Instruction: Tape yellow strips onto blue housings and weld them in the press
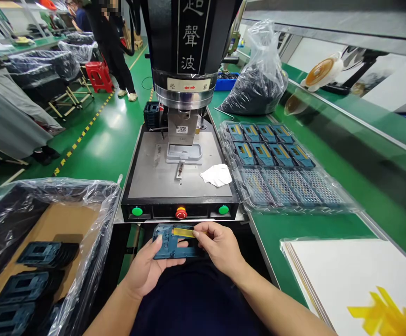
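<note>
Work on a yellow strip [184,232] seems to be the step you have in hand. Your left hand [145,268] grips the left end of a blue frame [163,245], thumb on top and fingers under it. Your right hand [220,247] pinches the strip's right end, and its other end is at the frame's far edge. The frame is up in your hands, just in front of the machine [157,211]. I can't tell if the strip is going on or coming off. I think your next move calls for a firm left hand and a slow, straight right one.

On your left, a bin [110,205] lined with clear plastic has piles of blue frames [24,286] on brown card [61,217]. Along the left edge of the green worktop [271,233], a clear tray [297,211] has three rows. The two far rows hold more frames [304,161] with yellow on them; the near row looks like mesh, so its insides are hard to tell. Farther back, a clear bag [255,91] holds dark bits. Near the worktop's near right corner, loose strips [385,313] lie on white sheets [332,275].
</note>
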The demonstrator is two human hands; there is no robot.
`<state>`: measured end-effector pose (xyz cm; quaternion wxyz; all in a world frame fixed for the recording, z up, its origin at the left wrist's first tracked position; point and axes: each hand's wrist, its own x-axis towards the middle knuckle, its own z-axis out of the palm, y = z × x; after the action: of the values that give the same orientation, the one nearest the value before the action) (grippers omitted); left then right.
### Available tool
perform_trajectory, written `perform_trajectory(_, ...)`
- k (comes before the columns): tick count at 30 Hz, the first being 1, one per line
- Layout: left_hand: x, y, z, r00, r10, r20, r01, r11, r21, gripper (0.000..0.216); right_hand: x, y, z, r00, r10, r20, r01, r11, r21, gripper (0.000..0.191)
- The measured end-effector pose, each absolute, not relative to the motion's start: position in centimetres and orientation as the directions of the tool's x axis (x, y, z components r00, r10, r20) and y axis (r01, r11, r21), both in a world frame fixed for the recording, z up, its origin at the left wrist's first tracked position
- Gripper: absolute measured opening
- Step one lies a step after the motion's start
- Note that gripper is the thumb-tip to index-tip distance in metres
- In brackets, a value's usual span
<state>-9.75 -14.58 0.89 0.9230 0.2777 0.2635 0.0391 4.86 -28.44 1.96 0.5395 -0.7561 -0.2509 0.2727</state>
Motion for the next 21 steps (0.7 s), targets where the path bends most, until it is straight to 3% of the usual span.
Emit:
perform_trajectory(4,-10.0,-13.4,1.7,0.847,0.235,-0.476,0.186,0.709,0.681,0.043,4.7,-28.3,2.3,0.716,0.681,-0.153,0.084,-0.302,-0.95,0.016)
perform_trajectory(9,-9.9,-12.7,2.8,0.885,0.181,-0.428,0.228,0.634,0.739,0.05,4.0,-28.2,2.5,0.7,0.702,-0.133,0.132,-0.31,-0.942,0.015)
perform_trajectory(16,-8.7,-13.1,2.2,0.75,0.437,-0.496,0.374,0.337,0.864,0.036,3.2,-27.9,2.2,0.694,0.717,-0.06,0.261,-0.328,-0.908,0.015)
perform_trajectory(21,-8.6,-13.4,1.5,0.662,0.58,-0.475,0.366,0.304,0.88,0.037,2.9,-27.9,2.5,0.693,0.721,0.012,0.34,-0.312,-0.887,0.01)
